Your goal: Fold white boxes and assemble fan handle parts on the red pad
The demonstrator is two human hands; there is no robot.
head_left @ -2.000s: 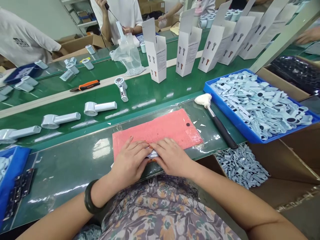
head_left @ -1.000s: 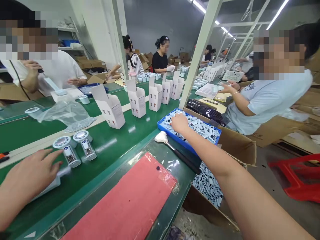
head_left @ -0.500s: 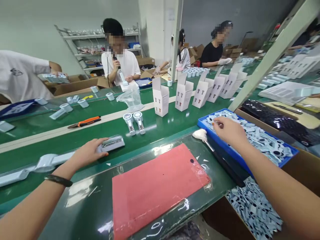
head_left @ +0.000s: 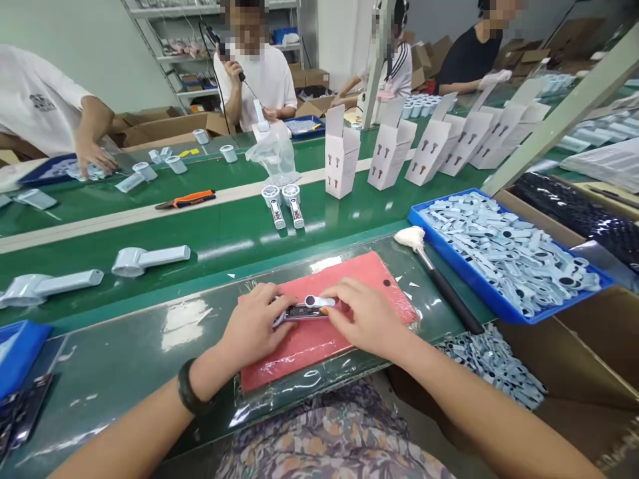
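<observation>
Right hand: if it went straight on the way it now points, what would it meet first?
The right hand would first meet the small device on the pink mat; its fingertips seem already at the device, though depth is hard to judge. The left hand lies just beyond.

Handheld fan (head_left: 302, 313) partly hidden (under fingers (head_left: 344, 299))

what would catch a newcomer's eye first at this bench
The eye goes first to the bottom centre: the left hand and right hand both on a white handheld device lying on a pink mat. To the right sits a blue tray heaped with pale blue parts. Beyond, white cartons stand in a row on a green conveyor belt.
</observation>
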